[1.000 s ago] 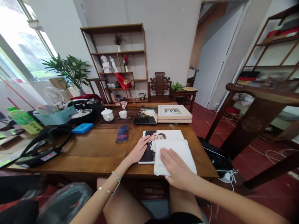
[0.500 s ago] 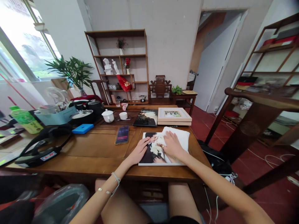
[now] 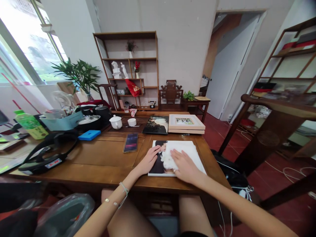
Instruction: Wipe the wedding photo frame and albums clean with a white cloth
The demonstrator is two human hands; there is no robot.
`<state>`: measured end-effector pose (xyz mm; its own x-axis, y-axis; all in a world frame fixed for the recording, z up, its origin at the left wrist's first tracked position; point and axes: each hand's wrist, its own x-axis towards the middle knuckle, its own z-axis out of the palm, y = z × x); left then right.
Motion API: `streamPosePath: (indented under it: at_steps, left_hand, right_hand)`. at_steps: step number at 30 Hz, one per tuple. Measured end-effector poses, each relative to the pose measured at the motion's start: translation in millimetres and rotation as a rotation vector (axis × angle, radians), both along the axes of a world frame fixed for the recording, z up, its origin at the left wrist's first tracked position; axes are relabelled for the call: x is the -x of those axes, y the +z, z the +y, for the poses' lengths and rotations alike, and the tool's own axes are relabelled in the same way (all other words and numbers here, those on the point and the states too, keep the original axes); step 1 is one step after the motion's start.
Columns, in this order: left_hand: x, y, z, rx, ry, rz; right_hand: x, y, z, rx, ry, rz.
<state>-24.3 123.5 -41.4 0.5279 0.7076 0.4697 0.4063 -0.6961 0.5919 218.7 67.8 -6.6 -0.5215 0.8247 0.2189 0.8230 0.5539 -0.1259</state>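
Note:
A large photo print [image 3: 158,163] of a couple lies flat near the front edge of the wooden table [image 3: 103,158]. My left hand [image 3: 148,160] rests open on its left side, fingers flat on the dark part. My right hand [image 3: 184,165] presses flat on a white cloth [image 3: 189,153] that covers the print's right half. Both hands lie palm down with fingers stretched out.
Behind the print lie a dark photo panel [image 3: 156,125] and a stack of pale framed pictures [image 3: 186,123]. A phone [image 3: 130,142], blue box [image 3: 89,135], teacups [image 3: 116,121], pots and a black headset [image 3: 46,151] fill the left. A wooden chair [image 3: 269,131] stands right.
My right hand slid the white cloth from the near right corner up across the print, then back down over its right half. The left hand stayed in place.

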Motion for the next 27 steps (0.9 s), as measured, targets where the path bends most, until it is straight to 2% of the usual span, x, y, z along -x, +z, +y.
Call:
streamPosePath:
  at_steps: [4, 7, 10, 14, 18, 22, 27]
  left_hand:
    - [0.9, -0.7, 0.6, 0.000, 0.000, 0.008]
    - [1.8, 1.0, -0.7, 0.009, -0.002, 0.022]
    - [2.5, 2.3, -1.8, 0.011, -0.002, 0.028]
    - [1.9, 3.1, -2.2, 0.012, 0.015, 0.009]
    - [0.1, 3.5, -2.3, 0.021, 0.022, -0.004]
    - [-0.2, 1.1, -0.5, 0.011, 0.000, -0.010]
    - [1.1, -3.2, 2.1, 0.007, 0.001, 0.007]
  right_hand:
    - [-25.1, 19.5, 37.4, -0.001, -0.243, -0.020]
    - [-16.9, 33.4, 44.3, 0.003, -0.314, -0.026]
    - [8.3, 35.5, 31.0, -0.002, -0.206, -0.013]
    - [36.0, 21.0, -6.9, -0.027, 0.102, -0.010]
    - [26.3, 4.1, -34.9, -0.052, 0.262, 0.025]
    - [-13.9, -2.9, -20.2, -0.014, 0.238, 0.100]
    - [-52.6, 12.0, 31.1, -0.030, -0.014, 0.140]
